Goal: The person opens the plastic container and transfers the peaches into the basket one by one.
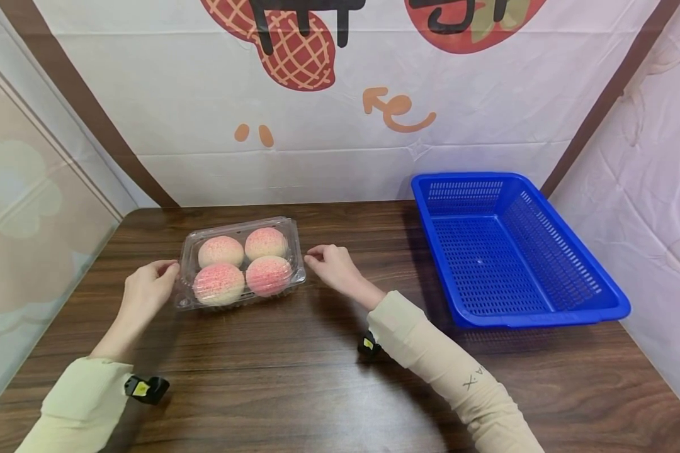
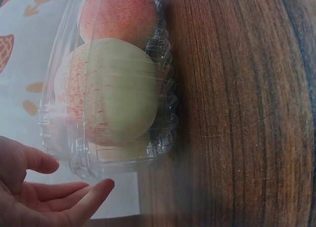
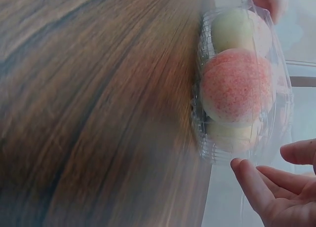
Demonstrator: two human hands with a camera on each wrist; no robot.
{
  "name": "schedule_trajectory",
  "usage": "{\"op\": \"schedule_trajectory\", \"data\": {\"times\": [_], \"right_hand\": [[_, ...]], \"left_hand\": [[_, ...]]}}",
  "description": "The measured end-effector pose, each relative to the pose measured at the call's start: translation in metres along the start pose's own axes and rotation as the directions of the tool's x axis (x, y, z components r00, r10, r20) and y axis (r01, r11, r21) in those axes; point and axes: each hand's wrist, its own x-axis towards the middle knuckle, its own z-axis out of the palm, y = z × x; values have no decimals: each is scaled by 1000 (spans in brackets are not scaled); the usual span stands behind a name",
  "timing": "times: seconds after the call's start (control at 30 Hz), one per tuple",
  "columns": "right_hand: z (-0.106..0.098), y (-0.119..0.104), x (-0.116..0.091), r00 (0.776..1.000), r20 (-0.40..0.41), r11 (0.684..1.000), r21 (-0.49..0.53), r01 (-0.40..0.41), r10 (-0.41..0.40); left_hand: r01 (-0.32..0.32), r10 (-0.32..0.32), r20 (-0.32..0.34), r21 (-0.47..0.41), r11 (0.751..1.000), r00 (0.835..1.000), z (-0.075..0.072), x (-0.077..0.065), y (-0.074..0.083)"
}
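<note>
A clear lidded box (image 1: 248, 298) of four peach-like fruits (image 1: 219, 284) is set on the left part of the worktop (image 1: 294, 371), well in front of the person. Its long axis is laid roughly side to side, with the right end turned slightly farther away. The box is thus bracketed by the two hands, one short end being faced by each; on this the coming move is judged to turn.

At the left end, the left hand (image 1: 149, 286) is brought right up to the edge, thumb and fingers parted around the near corner in its wrist view; contact seems likely, but no firm grip is shown. At the right end, the right hand (image 1: 333, 267) is held just beside the wall, thumb and fingers loosely apart, with nothing grasped; whether a fingertip is touching cannot be told.

Bare worktop is left in front of the box and between the right hand and a blue basket (image 1: 538, 319), which is placed to the right, nearer that hand. Behind, room is limited by a printed cloth (image 1: 317, 173).
</note>
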Motion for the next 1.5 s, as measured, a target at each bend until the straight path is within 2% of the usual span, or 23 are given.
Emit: {"op": "schedule_trajectory", "data": {"times": [0.23,0.47,0.77,1.0,1.5], "right_hand": [[5,-1,-1,998,29,997,66,-51,49],[8,-3,-2,997,50,992,112,-67,61],[11,-5,-3,998,31,993,99,-59,56],[12,-5,-4,999,16,992,114,-47,46],[7,1,-4,999,-5,992,115,-52,53]], "left_hand": [[-1,0,31,19,1000,1000,1,0,-2],[6,-6,53,5,1000,999,2,1,-1],[6,-6,32,22,1000,999,4,2,0],[27,-25,43,-50,998,999,5,2,0],[29,-26,31,-80,996,999,13,5,7]]}}
